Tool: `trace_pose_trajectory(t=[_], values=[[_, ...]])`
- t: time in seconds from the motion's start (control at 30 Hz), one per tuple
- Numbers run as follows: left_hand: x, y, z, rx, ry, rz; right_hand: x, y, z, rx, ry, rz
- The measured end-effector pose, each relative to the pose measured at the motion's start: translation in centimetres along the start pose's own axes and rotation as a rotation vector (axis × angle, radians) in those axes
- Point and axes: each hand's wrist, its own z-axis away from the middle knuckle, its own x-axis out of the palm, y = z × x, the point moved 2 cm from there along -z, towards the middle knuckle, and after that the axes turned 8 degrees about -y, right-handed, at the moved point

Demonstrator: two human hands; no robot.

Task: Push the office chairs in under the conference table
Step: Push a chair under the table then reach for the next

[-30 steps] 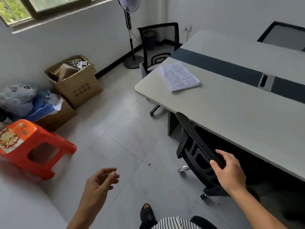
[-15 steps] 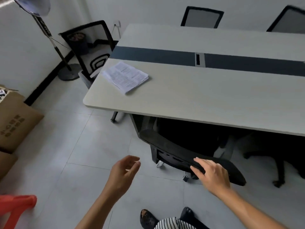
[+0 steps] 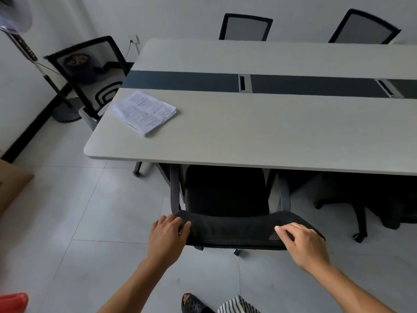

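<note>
Both arms reach forward, and each grip is clenched on the top edge of the black mesh chair back: the left hand wraps its left corner, and the right hand lies fingers-over on its right end. Ahead of the grips, the chair's seat sits partly under the bench edge. A paper stack lies on the bench beyond the left grip.

Left hand and right hand gripping top edge of black mesh office chair, seat partly under near edge of conference table; paper stack far left.
</note>
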Motion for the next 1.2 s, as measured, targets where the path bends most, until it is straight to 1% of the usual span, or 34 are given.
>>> trace_pose_trajectory(t=[0.1, 0.23, 0.37, 0.6, 0.8, 0.93, 1.1, 1.2], values=[[1.4, 2.1, 0.1, -0.015, -0.028, -0.043, 0.4, 0.8, -0.7, 0.028, 0.018, 0.037], [2.5, 3.3, -0.6, -0.048, 0.053, -0.126, 0.2, 1.2, -1.9, -0.009, 0.097, 0.108], [2.9, 3.7, -2.4, -0.059, 0.071, -0.178, -0.1, 2.0, -4.2, -0.049, 0.122, 0.120], [1.7, 4.3, -8.7, -0.042, 0.095, -0.182, 0.1, 1.9, -10.4, -0.035, 0.191, 0.127], [-0.4, 3.6, -16.1, -0.027, 0.079, -0.163, 0.0, 0.2, -17.1, -0.005, 0.175, 0.112], [-1.9, 2.1, -19.6, 0.027, 0.069, -0.186, 0.5, -1.6, -19.1, 0.022, 0.191, 0.075], [-2.7, 0.3, -20.7, 0.068, 0.099, -0.193, 1.3, -3.3, -19.3, 0.002, 0.153, 0.044], [-2.7, 0.5, -20.6, 0.047, 0.065, -0.187, 1.0, -3.1, -19.1, 0.006, 0.144, 0.050]])
